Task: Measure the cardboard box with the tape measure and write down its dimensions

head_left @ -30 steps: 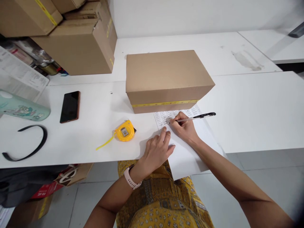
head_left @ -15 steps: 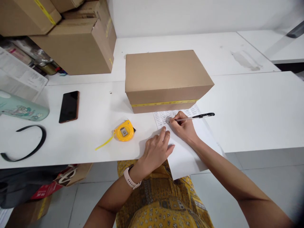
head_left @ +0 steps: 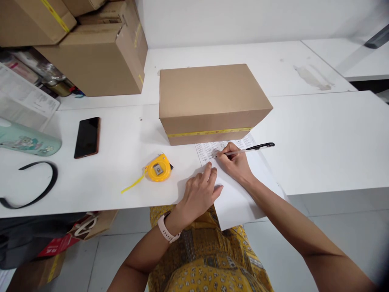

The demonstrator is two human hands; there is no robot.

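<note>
My right hand (head_left: 235,164) grips a pen (head_left: 258,147) with a black cap on its back end, its tip touching the sheet of paper (head_left: 240,207). Rows of handwriting cover the far part of that sheet, which runs partly under a closed cardboard box (head_left: 212,91) and hangs over the table's front edge. Lying flat with fingers stretched, my left hand (head_left: 200,188) rests on the paper's left edge and the table. Left of it sits a yellow tape measure (head_left: 158,169) with a yellow wrist strap.
A phone (head_left: 87,138), a black curved band (head_left: 50,182) and a mint-green bottle (head_left: 33,140) lie on the white table (head_left: 121,121) at the left. Several cardboard boxes (head_left: 94,61) are stacked at the back left. Bags (head_left: 60,239) sit below the table edge.
The view has shifted very slightly. The pen has stayed in my right hand, its tip moving a little along the written line; my left hand has kept its place.
</note>
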